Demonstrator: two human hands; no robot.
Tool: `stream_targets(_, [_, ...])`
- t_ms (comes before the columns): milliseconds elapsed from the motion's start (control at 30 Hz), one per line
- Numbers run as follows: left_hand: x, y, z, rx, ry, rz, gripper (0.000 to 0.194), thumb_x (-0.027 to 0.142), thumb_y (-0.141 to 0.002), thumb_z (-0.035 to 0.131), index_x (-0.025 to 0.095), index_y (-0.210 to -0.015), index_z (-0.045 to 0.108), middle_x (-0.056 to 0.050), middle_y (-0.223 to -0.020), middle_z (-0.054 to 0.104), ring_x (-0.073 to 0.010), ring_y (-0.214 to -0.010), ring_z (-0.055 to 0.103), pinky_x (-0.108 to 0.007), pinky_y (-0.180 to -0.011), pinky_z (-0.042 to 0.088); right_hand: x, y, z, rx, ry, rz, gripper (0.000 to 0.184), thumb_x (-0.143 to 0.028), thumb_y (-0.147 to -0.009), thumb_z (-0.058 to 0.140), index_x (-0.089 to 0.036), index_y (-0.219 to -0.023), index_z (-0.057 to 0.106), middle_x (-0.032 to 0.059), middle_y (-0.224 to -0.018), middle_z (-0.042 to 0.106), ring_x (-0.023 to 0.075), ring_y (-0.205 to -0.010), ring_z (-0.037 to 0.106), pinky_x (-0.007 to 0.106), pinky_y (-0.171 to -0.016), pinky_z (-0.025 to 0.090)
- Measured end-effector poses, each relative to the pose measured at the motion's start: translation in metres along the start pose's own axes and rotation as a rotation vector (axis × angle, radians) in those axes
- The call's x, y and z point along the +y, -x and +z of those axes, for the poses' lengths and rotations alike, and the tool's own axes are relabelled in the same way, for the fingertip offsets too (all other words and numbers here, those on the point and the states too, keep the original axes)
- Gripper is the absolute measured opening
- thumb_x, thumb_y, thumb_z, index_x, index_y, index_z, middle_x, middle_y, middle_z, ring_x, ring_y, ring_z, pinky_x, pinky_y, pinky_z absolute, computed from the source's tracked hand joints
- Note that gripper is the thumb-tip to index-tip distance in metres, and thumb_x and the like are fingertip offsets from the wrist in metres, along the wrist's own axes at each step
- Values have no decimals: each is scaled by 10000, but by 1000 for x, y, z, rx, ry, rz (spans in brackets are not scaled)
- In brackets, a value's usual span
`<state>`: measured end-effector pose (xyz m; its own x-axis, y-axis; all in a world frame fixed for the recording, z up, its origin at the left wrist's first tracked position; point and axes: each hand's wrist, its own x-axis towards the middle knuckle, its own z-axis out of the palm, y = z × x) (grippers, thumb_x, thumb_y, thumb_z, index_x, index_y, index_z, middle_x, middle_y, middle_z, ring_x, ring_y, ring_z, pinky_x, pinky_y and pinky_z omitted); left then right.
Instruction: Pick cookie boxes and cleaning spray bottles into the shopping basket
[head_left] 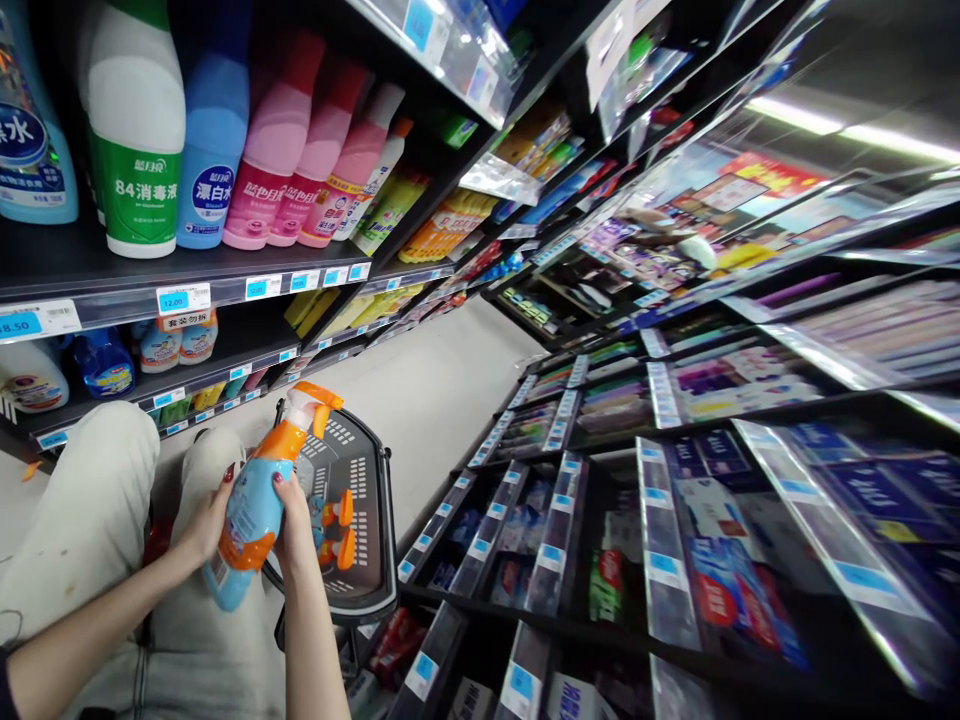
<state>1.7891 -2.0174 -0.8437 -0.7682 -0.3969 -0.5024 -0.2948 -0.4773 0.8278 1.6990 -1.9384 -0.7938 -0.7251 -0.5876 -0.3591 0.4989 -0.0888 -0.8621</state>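
Observation:
Both my hands hold one light-blue spray bottle with an orange trigger head and an orange band. My left hand grips its left side, fingers wrapped round the body. My right hand clasps its right side. The bottle tilts with its nozzle up and away from me. Just beyond it stands a dark mesh shopping basket on the floor, with similar orange-topped bottles inside. My knees in pale trousers show at the lower left.
Shelves on the left carry cleaning bottles: green-and-white, blue, pink, with price tags on the shelf edges. On the right are dark racks of boxed goods. A pale floor aisle runs between them.

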Motion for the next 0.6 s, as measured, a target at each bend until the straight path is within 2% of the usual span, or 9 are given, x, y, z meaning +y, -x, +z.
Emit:
stream_targets(67, [3, 6, 1, 82, -115, 56, 543, 676, -877, 347, 205, -843, 615, -97, -809, 671, -326, -1002, 587, -394, -935, 407, 3, -2, -4, 16, -58, 69, 493, -525, -650, 740, -191, -1010, 689, 70, -961, 734, 293, -953, 667, 405, -837, 534])
stream_targets(133, [7, 13, 3, 108, -210, 113, 450, 611, -888, 398, 223, -745, 577, -87, -769, 661, -310, -910, 605, -382, -889, 420, 5, -4, -7, 18, -74, 97, 497, -563, -670, 687, -172, -976, 695, 97, -973, 736, 309, -963, 675, 425, -831, 542])
stream_targets(267, [11, 19, 7, 132, -339, 197, 329, 491, -915, 424, 243, -722, 522, -68, -745, 650, -286, -854, 621, -346, -823, 422, 6, -6, -12, 36, -93, 117, 537, -621, -658, 651, -162, -935, 689, 123, -1020, 728, 317, -970, 679, 434, -811, 554])
stream_targets(367, [13, 21, 8, 156, -411, 208, 241, 438, -900, 470, 244, -768, 524, -58, -728, 632, -281, -779, 619, -331, -762, 397, 3, -6, -15, 118, -43, 82, 461, -560, -637, 749, -182, -888, 667, 53, -878, 726, 239, -804, 677, 365, -755, 554])
stream_targets(467, [16, 25, 7, 180, -461, 203, 177, 420, -830, 586, 251, -827, 536, -39, -702, 603, -288, -757, 615, -318, -742, 368, -4, -7, -21, 167, 19, 22, 399, -441, -618, 839, -187, -865, 655, -4, -791, 701, 170, -689, 625, 281, -670, 520])
stream_targets(533, [20, 27, 6, 152, -467, 217, 204, 420, -775, 656, 256, -806, 539, -22, -674, 571, -277, -729, 590, -304, -729, 351, -9, -8, -26, 174, 43, -3, 403, -445, -601, 857, -177, -820, 649, -6, -726, 679, 156, -621, 590, 261, -591, 486])
stream_targets(600, [23, 28, 4, 26, -366, 212, 245, 445, -755, 682, 250, -734, 535, -12, -663, 543, -242, -700, 533, -288, -710, 339, -14, -9, -31, 163, 38, -26, 455, -533, -579, 846, -183, -777, 633, -9, -668, 650, 148, -558, 557, 266, -547, 468])
